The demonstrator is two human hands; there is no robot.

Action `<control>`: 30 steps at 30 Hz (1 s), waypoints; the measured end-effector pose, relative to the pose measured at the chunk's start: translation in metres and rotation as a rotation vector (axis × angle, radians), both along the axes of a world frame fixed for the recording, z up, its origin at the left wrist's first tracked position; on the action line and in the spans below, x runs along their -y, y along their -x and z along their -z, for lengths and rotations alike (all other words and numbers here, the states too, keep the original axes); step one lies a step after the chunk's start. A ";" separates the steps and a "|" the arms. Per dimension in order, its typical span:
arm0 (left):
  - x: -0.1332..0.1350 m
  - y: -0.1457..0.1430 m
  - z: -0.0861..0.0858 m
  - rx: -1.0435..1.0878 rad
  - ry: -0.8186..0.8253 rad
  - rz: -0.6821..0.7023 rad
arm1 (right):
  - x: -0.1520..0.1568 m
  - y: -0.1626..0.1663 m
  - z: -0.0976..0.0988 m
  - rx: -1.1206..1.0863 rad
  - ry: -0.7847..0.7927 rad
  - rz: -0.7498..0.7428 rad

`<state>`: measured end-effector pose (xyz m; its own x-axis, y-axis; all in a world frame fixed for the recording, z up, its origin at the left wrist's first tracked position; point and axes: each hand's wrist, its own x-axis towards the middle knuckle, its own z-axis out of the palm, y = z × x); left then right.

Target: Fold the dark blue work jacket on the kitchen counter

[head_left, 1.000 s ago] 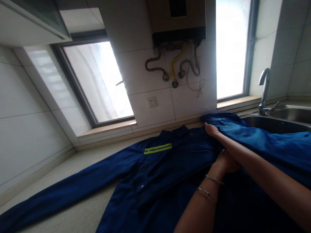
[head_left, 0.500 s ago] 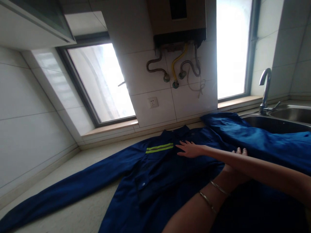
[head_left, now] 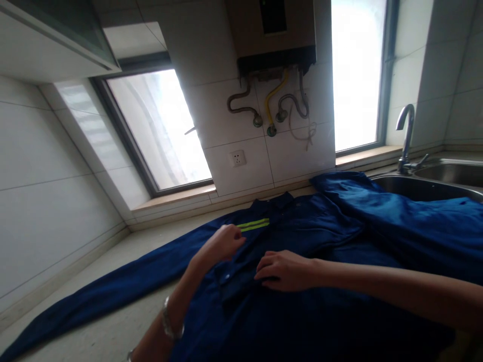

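A dark blue work jacket (head_left: 302, 221) lies spread on the counter, collar toward the wall. One sleeve stretches to the lower left, and a yellow-green striped band (head_left: 256, 224) crosses its chest. My left hand (head_left: 223, 242), bracelets at the wrist, is over the chest beside the band, its fingers curled in; whatever may be in them is hidden. On the jacket front, right of a small pale snap button, rests my right hand (head_left: 285, 271). Its fingers are bent lightly, with a gap between them and the thumb.
More blue cloth (head_left: 400, 206) is heaped at the right, against the sink (head_left: 453, 188) with its faucet (head_left: 405, 136). Behind the pale counter (head_left: 124, 314) is a tiled wall with a socket (head_left: 237, 158), pipes and a water heater (head_left: 271, 35). A cabinet hangs upper left.
My left hand has come out from under the right forearm and swung left to the striped band. My right hand has moved down toward me, its spread fingers now bent.
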<state>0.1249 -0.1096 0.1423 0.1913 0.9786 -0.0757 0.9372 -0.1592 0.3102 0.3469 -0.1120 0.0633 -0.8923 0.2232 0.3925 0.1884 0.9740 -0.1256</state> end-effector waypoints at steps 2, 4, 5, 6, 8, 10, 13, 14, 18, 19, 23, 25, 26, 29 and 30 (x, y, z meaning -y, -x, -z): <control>-0.020 0.052 0.010 -0.040 0.252 -0.180 | 0.019 0.022 0.000 0.029 -0.095 -0.030; -0.031 0.088 0.025 -0.061 0.485 -0.268 | 0.030 0.044 0.001 0.046 -0.211 -0.002; -0.033 0.100 0.033 -0.063 0.545 -0.284 | 0.032 0.053 0.002 0.047 -0.266 0.023; -0.034 0.108 0.041 -0.057 0.585 -0.290 | 0.033 0.062 0.004 0.042 -0.313 0.048; -0.034 0.115 0.053 -0.009 0.609 -0.286 | 0.030 0.077 0.010 0.028 -0.382 0.081; -0.033 0.114 0.061 0.061 0.630 -0.274 | 0.026 0.087 0.017 0.023 -0.427 0.090; -0.036 0.111 0.067 0.102 0.671 -0.249 | 0.023 0.095 0.025 0.029 -0.498 0.065; -0.037 0.110 0.068 0.109 0.678 -0.234 | 0.024 0.095 0.027 0.028 -0.525 0.048; -0.040 0.111 0.075 0.283 0.652 -0.169 | 0.029 0.091 0.026 -0.002 -0.610 -0.015; -0.040 0.112 0.076 0.349 0.635 -0.157 | 0.031 0.090 0.024 -0.016 -0.622 -0.026; -0.036 0.114 0.076 0.538 0.557 -0.124 | 0.034 0.092 0.023 -0.061 -0.637 -0.059; -0.034 0.114 0.074 0.563 0.529 -0.127 | 0.033 0.095 0.024 -0.074 -0.637 -0.060; -0.034 0.113 0.073 0.566 0.506 -0.130 | 0.033 0.096 0.025 -0.080 -0.636 -0.059; -0.033 0.110 0.069 0.532 0.421 -0.131 | 0.031 0.100 0.028 -0.090 -0.631 -0.057; -0.033 0.108 0.068 0.496 0.405 -0.141 | 0.030 0.100 0.029 -0.087 -0.625 -0.054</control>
<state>0.0168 -0.0770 0.0747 0.1702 0.9093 -0.3796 0.6707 0.1753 0.7207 0.2467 -0.1419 0.0346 -0.8549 -0.1159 0.5056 0.1515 0.8764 0.4572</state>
